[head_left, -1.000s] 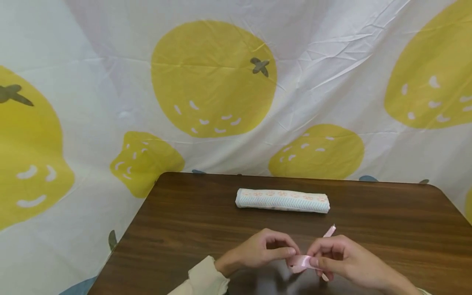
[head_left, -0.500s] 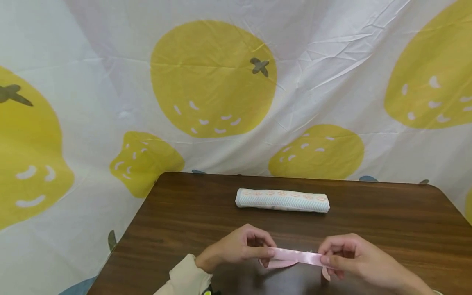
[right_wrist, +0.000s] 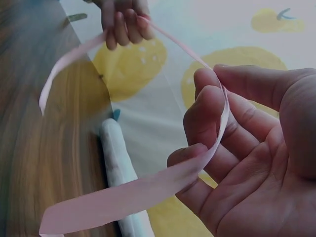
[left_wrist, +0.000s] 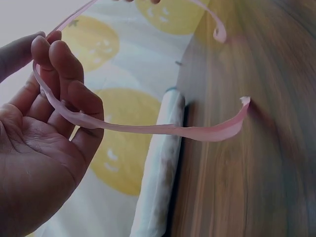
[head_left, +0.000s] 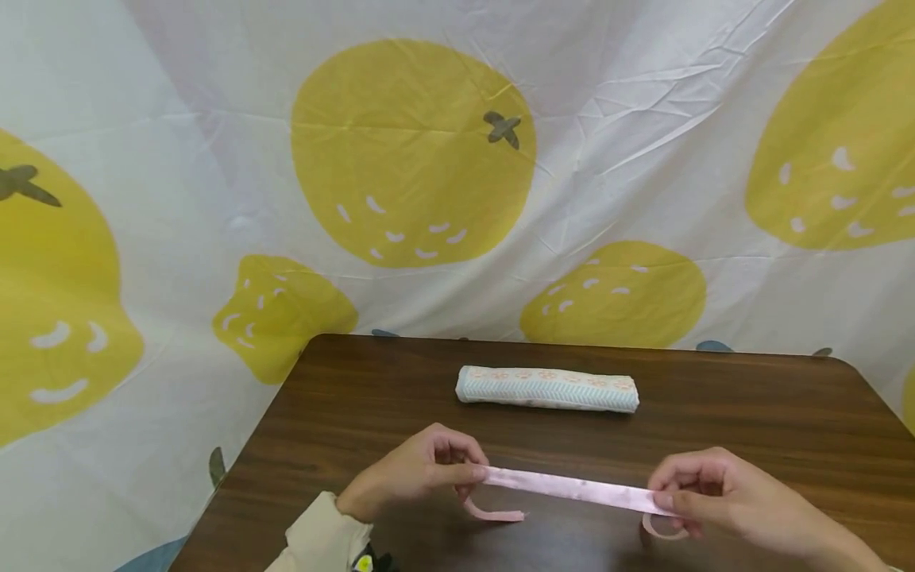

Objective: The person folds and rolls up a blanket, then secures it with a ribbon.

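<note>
A pink satin ribbon [head_left: 572,487] is stretched nearly straight between my two hands, above the near part of the table. My left hand [head_left: 422,469] pinches it between thumb and fingers, and a loose tail hangs below, its cut end curving right. On the other side my right hand [head_left: 729,496] pinches the ribbon the same way, with another tail curling under the fingers. Both wrist views show the tails running across the palms; in the right wrist view the near tail [right_wrist: 123,200] looks broad and flat. Beyond the hands lies a rolled patterned cloth [head_left: 546,389], touched by neither.
The dark wood-grain table [head_left: 386,381] has rounded far corners. Behind it hangs a white curtain [head_left: 179,199] printed with yellow lemons, close along the table's back edge. A pale sleeve [head_left: 325,532] covers the left forearm.
My hands have moved apart, the left going left and the right going right. The ribbon, earlier bunched in a loop between them, is now drawn out straight. The rolled cloth has stayed put.
</note>
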`<state>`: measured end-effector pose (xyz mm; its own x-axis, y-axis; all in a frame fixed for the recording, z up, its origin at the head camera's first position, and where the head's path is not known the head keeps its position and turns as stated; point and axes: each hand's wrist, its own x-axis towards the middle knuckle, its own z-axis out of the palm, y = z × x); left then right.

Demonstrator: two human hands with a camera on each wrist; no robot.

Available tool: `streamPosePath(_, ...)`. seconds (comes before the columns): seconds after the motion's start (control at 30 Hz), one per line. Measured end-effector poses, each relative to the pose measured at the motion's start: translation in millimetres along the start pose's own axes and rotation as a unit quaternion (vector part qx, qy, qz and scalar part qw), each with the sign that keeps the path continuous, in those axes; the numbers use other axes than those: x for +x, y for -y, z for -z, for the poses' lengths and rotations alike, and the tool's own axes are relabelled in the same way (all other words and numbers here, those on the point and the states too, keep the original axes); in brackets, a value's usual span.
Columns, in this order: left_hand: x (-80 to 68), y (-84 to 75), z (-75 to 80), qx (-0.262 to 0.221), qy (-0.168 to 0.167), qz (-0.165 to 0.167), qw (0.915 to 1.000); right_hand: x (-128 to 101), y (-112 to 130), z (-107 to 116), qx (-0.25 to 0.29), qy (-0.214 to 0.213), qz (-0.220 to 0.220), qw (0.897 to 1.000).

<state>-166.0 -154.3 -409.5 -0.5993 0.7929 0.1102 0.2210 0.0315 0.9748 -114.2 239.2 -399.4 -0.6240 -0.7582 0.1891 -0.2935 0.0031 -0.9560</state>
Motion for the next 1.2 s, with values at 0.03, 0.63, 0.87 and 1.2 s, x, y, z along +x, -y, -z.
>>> streamPosePath(0.03,-1.9,-0.3,2.5,0.002,-0.002,0.001,1.0,-2.5,0.0,2.7,0.008,0.003,-0.003,1.0)
streamPosePath(0.63,-33.6,2.9,51.4,0.042,-0.048,0.087,0.9942,-54.5,-9.4,56.2,0.006,-0.034,-0.088,0.995)
streamPosePath(0.87,-43.5,15.6,67.8,0.066,-0.076,0.115,0.9882,-71.8,-22.3,75.9,0.018,-0.044,-0.111,0.993)
streamPosePath(1.2,-57.1,30.0,85.9,0.088,-0.112,0.148,0.9787,-93.4,-41.5,101.0,0.03,-0.044,-0.12,0.991)
